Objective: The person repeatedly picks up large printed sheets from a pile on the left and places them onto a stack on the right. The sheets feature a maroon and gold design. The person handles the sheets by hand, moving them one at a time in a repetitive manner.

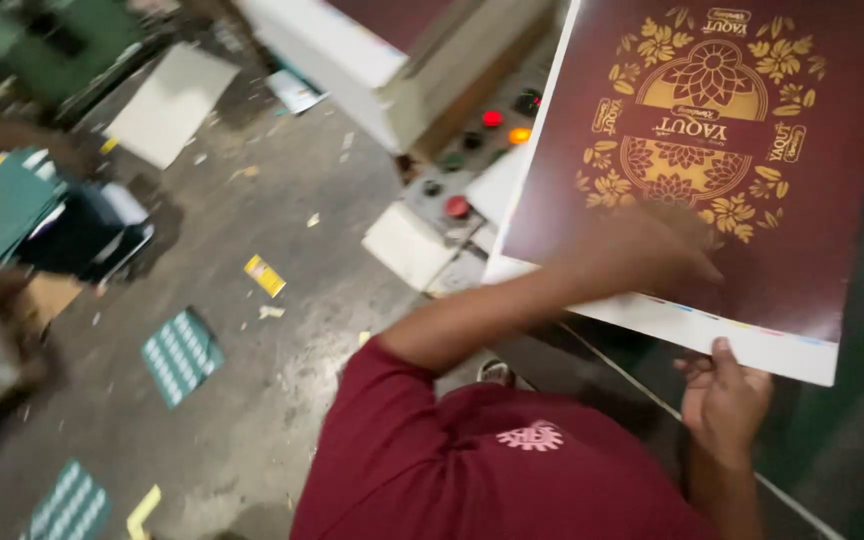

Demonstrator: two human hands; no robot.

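A large dark maroon printed sheet (pixel 812 200) with gold floral ornament and a white border is held up at the upper right. My left hand (pixel 657 250), blurred, lies across the sheet's lower part, the arm reaching out of a maroon sleeve (pixel 402 400). My right hand (pixel 724 395) grips the sheet's white near edge, thumb on top and fingers underneath.
A machine control panel (pixel 472 150) with red and orange buttons sits just left of the sheet, under a white housing (pixel 352 50). Teal printed sheets (pixel 182 355), a yellow scrap (pixel 264 275) and paper bits lie on the grey concrete floor. Stacks of teal sheets (pixel 2 205) are at far left.
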